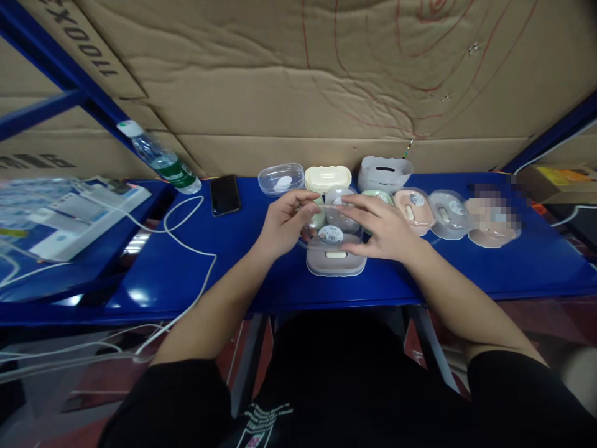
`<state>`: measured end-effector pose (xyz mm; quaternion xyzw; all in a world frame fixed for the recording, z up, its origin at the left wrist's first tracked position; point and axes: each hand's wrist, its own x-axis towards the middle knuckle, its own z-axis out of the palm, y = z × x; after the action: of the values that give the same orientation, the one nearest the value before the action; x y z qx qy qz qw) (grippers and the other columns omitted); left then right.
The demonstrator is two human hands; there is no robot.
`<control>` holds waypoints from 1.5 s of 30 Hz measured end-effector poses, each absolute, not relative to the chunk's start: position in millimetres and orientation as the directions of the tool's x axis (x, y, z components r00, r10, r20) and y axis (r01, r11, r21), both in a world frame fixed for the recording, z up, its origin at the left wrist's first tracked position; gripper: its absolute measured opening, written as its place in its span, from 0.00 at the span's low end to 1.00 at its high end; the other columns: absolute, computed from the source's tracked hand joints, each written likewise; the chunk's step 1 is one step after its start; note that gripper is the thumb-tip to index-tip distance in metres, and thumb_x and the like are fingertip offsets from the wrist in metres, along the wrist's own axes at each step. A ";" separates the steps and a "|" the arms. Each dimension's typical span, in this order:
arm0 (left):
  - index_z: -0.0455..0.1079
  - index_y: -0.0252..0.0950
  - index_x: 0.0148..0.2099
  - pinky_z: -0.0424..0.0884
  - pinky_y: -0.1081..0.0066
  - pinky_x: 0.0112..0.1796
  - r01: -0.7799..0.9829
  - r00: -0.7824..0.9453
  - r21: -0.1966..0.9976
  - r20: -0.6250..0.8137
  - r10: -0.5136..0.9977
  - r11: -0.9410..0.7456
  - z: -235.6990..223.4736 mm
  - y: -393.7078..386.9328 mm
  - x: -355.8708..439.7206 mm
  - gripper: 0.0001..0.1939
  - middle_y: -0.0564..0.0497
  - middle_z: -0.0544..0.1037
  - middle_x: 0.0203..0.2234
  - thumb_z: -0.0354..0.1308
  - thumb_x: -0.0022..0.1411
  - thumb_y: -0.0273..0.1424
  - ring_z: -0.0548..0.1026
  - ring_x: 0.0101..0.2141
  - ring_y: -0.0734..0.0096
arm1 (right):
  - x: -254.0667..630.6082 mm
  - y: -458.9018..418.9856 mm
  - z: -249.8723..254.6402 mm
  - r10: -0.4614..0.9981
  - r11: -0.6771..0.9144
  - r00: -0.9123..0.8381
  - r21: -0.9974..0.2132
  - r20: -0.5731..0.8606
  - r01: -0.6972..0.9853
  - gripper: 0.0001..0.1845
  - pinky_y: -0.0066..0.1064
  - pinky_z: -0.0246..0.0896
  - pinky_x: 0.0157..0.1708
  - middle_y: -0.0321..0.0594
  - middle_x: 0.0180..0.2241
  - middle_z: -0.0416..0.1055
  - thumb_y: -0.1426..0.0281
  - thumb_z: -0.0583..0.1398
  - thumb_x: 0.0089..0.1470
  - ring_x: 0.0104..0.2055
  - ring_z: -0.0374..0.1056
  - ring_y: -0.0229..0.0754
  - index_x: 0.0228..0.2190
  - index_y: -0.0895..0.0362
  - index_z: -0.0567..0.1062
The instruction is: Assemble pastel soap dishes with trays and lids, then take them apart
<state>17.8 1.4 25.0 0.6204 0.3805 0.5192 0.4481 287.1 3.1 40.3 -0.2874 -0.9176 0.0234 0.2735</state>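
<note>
A clear plastic lid with a round white label (331, 234) is held between my two hands, tilted above a grey soap-box-like container (336, 264). My left hand (286, 225) is closed on the lid's left side, thumb and fingers bent. On the right side, my right hand (385, 229) grips the lid with thumb and fingers spread around it. The container sits on the blue table and has a pale oblong piece on it. Whether the lid touches the container cannot be made out. Behind the lid are a grey lidded container (342, 211) and a green one, partly hidden.
At the back stand another clear lid (281, 180), a cream container (328, 178) and grey bases (385, 173). Lidded containers, one pink (414, 211) and one grey (448, 214), line the right. A phone (225, 195), a bottle (175, 171) and a white cable (208, 267) lie left.
</note>
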 end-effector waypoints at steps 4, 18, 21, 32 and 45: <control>0.77 0.42 0.51 0.71 0.74 0.19 0.003 0.202 0.966 0.252 0.947 -0.258 20.3 4.7 19.0 0.19 0.49 0.84 0.41 0.64 0.72 0.51 0.77 0.21 0.76 | 284.6 2.5 43.3 0.506 0.861 -0.764 -0.181 0.401 0.475 0.49 0.63 0.62 0.69 0.52 0.74 0.64 0.40 0.70 0.56 0.73 0.63 0.70 0.71 0.48 0.70; 0.62 0.44 0.78 0.68 0.43 0.69 0.535 0.676 0.579 0.145 0.723 -0.616 35.3 -12.4 2.1 0.59 0.37 0.70 0.71 0.80 0.51 0.54 0.70 0.70 0.36 | 289.3 -2.2 54.3 0.614 0.775 -0.777 -0.296 0.141 0.558 0.52 0.61 0.66 0.63 0.54 0.60 0.76 0.46 0.76 0.47 0.62 0.72 0.68 0.68 0.53 0.74; 0.64 0.44 0.76 0.69 0.45 0.68 0.556 0.693 0.548 0.109 0.712 -0.625 32.1 -11.0 1.7 0.56 0.37 0.73 0.70 0.80 0.51 0.53 0.72 0.69 0.38 | 286.8 -2.2 52.5 0.623 0.761 -0.778 -0.291 0.081 0.580 0.53 0.60 0.69 0.61 0.53 0.58 0.77 0.45 0.77 0.45 0.61 0.73 0.68 0.67 0.52 0.75; 0.65 0.49 0.76 0.72 0.47 0.65 0.540 0.722 0.531 0.105 0.683 -0.653 22.9 -11.5 -4.5 0.51 0.42 0.75 0.70 0.78 0.53 0.45 0.75 0.67 0.39 | 286.9 -1.8 50.0 0.593 0.766 -0.804 -0.342 0.050 0.544 0.51 0.55 0.73 0.59 0.48 0.60 0.78 0.43 0.77 0.45 0.61 0.75 0.64 0.65 0.48 0.76; 0.62 0.47 0.77 0.73 0.46 0.62 0.568 0.734 0.495 0.058 0.677 -0.658 20.3 -9.2 0.3 0.54 0.39 0.76 0.68 0.77 0.52 0.50 0.76 0.65 0.37 | 285.6 -2.0 45.9 0.606 0.751 -0.793 -0.365 0.053 0.550 0.53 0.55 0.73 0.57 0.50 0.59 0.78 0.42 0.78 0.42 0.60 0.75 0.66 0.65 0.50 0.75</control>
<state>0.3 -9.2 20.3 0.9025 0.3448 0.1196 0.2285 285.6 -2.0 45.9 -0.3101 -0.9320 0.1679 0.0843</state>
